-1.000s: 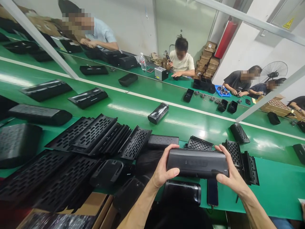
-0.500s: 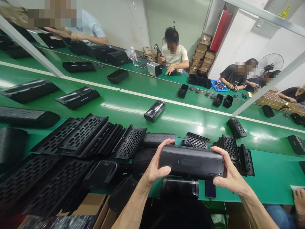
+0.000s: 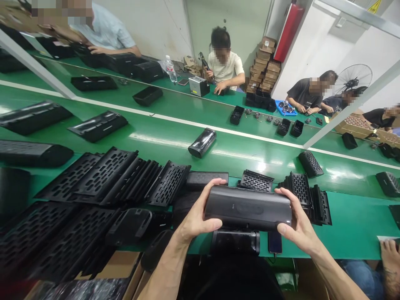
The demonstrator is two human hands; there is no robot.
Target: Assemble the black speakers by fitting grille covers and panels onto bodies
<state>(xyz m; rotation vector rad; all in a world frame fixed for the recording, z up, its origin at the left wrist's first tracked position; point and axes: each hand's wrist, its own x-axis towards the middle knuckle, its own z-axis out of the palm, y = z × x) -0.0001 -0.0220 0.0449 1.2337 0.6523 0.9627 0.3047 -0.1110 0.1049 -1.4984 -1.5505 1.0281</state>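
Observation:
A long black speaker housing (image 3: pixel 250 207) is held level above the near edge of the green bench. My left hand (image 3: pixel 198 214) grips its left end, thumb on the front face and fingers over the top. At the opposite end my right hand (image 3: pixel 298 223) grips it the same way. Directly below lies a glossy black housing part (image 3: pixel 236 243), partly covered by the held one. Beyond it are a dark housing (image 3: pixel 208 178) and a perforated black grille (image 3: pixel 256 181). More grilles (image 3: pixel 301 189) stand stacked just past my right hand.
Black perforated grilles (image 3: pixel 104 173) are piled on the left, above an open cardboard box (image 3: pixel 117 266). A phone (image 3: pixel 275 242) lies at the bench edge. Single housings (image 3: pixel 202 142) sit on the green conveyor (image 3: pixel 165 133). Several co-workers (image 3: pixel 226 62) sit across; another person's hand (image 3: pixel 390 254) shows at right.
The housing has tipped slightly in both hands, so more of its broad front face shows. Both hands keep their grip at its ends. The whole view has shifted a little.

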